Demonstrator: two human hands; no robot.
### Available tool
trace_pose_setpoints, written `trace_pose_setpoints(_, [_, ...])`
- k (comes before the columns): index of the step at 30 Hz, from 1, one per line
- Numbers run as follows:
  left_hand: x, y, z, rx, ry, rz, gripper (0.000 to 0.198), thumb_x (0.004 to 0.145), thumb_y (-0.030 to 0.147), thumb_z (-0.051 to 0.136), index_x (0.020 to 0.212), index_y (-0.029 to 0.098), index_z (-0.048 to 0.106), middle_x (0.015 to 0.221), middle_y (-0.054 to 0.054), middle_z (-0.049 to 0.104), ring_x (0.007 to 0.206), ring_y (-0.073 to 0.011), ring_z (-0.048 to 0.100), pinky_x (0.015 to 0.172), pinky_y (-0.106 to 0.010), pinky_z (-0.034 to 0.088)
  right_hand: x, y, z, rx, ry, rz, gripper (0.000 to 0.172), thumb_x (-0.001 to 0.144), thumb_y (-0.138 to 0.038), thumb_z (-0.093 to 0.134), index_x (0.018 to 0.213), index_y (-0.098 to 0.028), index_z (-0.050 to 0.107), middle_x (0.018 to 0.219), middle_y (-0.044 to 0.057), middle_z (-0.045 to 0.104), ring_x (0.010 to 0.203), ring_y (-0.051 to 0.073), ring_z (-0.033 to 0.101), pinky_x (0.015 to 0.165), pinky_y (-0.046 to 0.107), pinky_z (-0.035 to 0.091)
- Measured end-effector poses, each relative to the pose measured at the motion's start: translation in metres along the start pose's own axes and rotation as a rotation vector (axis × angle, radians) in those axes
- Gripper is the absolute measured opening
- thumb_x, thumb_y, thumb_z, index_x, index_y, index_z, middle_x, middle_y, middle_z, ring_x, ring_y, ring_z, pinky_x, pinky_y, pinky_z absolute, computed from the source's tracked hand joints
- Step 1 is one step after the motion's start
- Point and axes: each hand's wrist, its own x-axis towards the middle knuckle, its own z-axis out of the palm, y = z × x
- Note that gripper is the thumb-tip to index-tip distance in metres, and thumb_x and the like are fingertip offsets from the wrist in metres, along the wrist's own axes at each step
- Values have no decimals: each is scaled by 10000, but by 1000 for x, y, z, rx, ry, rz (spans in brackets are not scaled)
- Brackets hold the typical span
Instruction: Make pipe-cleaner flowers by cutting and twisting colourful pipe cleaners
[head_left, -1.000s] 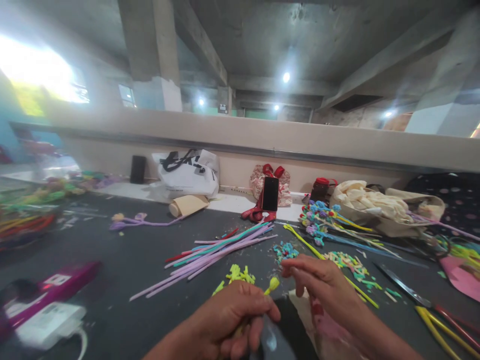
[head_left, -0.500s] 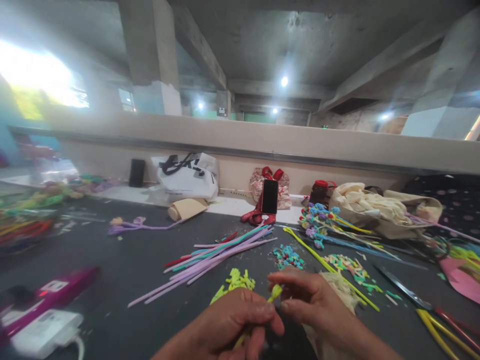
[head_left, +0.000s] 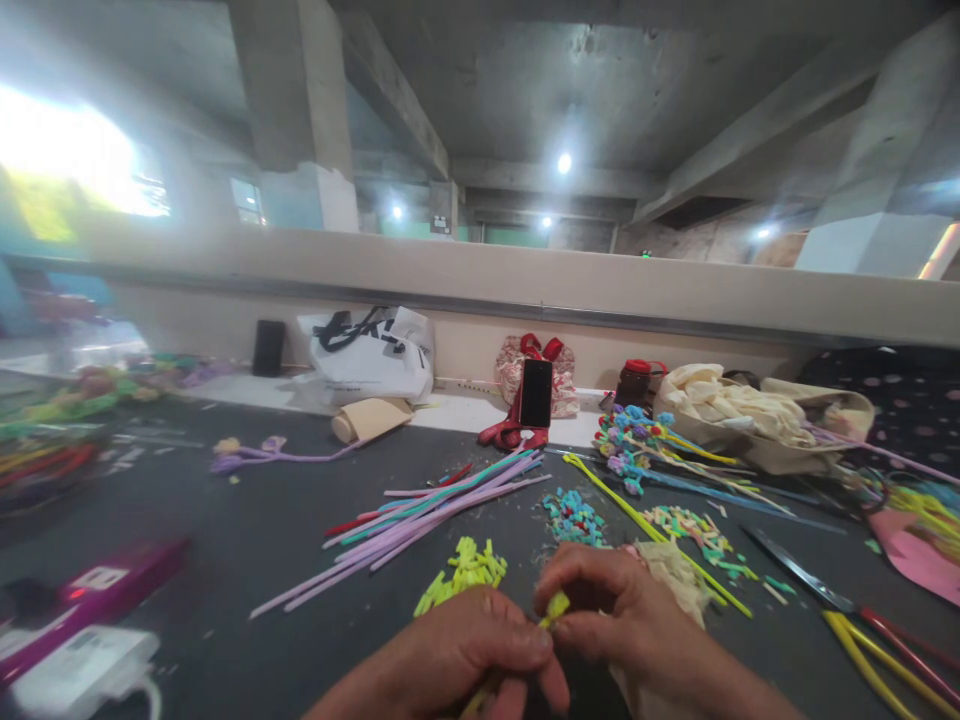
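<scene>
My left hand (head_left: 480,645) is closed around a yellow-green pipe cleaner stem, whose small knobbed tip (head_left: 556,607) sticks out past the thumb. The fingers of my right hand (head_left: 607,605) curl about that tip, thumb on the near side. Just beyond my left hand lies a heap of short yellow-green pipe cleaner pieces (head_left: 466,572). A pile of blue and red bits (head_left: 574,517) sits further off. To the right of it stretches a long yellow pipe cleaner (head_left: 637,520). Behind my right hand is a crumpled beige cloth (head_left: 675,575).
Lilac and teal pipe cleaners (head_left: 420,520) lie mid-table. Scissors (head_left: 832,600) rest at right, near mixed cut pieces (head_left: 690,530). A glue gun-like magenta tool (head_left: 112,585) and white adapter (head_left: 82,665) are at left. A phone (head_left: 535,393), a white bag (head_left: 371,355) and pipe cleaner flowers (head_left: 634,440) stand behind.
My right hand's fingers have closed in around the knobbed tip, where they were spread beside it before. My left hand keeps its grip. The view has shifted slightly.
</scene>
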Motion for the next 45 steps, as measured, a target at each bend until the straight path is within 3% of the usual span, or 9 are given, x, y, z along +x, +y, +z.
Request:
trace_pose_setpoints(14, [2, -1, -1, -43, -22, -4, 285, 594, 381, 557, 593, 112, 649, 227, 67, 389, 153, -44, 238, 214, -175, 55, 1, 5, 4, 84, 56, 62, 115, 637, -177, 669, 748, -175, 636, 691, -24, 546, 622, 101, 488, 543, 199, 361])
trace_pose_setpoints(20, [4, -4, -3, -56, -19, -12, 299, 544, 386, 573, 579, 98, 645, 217, 60, 407, 137, -54, 242, 189, -178, 71, -2, 7, -1, 89, 16, 59, 493, 589, -147, 697, 1051, -272, 579, 879, -19, 604, 628, 85, 498, 537, 181, 370])
trace_pose_setpoints(26, [4, -4, -1, -52, 11, -17, 284, 568, 369, 561, 569, 96, 641, 212, 58, 398, 135, -51, 241, 208, -174, 45, -1, 2, -2, -41, 1, -58, 258, 613, -89, 654, 831, -224, 633, 869, -21, 555, 657, 88, 491, 576, 193, 387])
trace_pose_setpoints(32, [3, -7, -4, -82, -15, 21, 293, 587, 372, 556, 586, 94, 648, 225, 60, 401, 148, -39, 206, 206, -179, 38, -1, 2, -2, -53, -11, -36, 226, 604, -75, 647, 790, -202, 624, 834, -12, 563, 658, 97, 497, 576, 200, 393])
trace_pose_setpoints(36, [3, -9, -4, -106, -27, 59, 311, 636, 382, 552, 636, 86, 648, 261, 51, 442, 159, -30, 240, 203, -160, 61, -2, 1, -3, 60, 18, 43, 457, 596, -111, 640, 1025, -255, 569, 901, -11, 583, 614, 86, 497, 537, 200, 382])
trace_pose_setpoints(38, [3, -7, -4, -155, 31, 131, 302, 677, 383, 542, 679, 97, 638, 326, 32, 507, 193, -34, 323, 207, -138, 128, -1, -2, -4, 166, 91, 63, 488, 624, -178, 626, 1094, -267, 526, 983, 6, 573, 618, 89, 502, 517, 203, 379])
trace_pose_setpoints(41, [-3, 0, -8, -210, 211, 299, 253, 729, 363, 551, 765, 122, 621, 503, 9, 593, 336, -41, 477, 271, -107, 259, 3, -6, -6, 219, 264, 149, 307, 693, -283, 598, 991, -221, 567, 876, 10, 596, 579, 91, 516, 465, 194, 357])
trace_pose_setpoints(43, [-10, 6, -13, -202, 298, 372, 231, 749, 342, 553, 801, 125, 612, 587, 8, 595, 383, -30, 481, 296, -105, 265, 4, -8, -8, 208, 319, 224, 194, 739, -331, 559, 873, -191, 577, 703, -13, 585, 487, 75, 489, 402, 179, 300])
trace_pose_setpoints(45, [-17, 12, -19, -165, 326, 393, 230, 773, 336, 526, 813, 125, 607, 578, 24, 563, 336, -1, 388, 286, -112, 197, 4, -10, -10, 158, 306, 253, 181, 794, -337, 480, 735, -178, 542, 520, -51, 506, 397, 59, 404, 371, 177, 246])
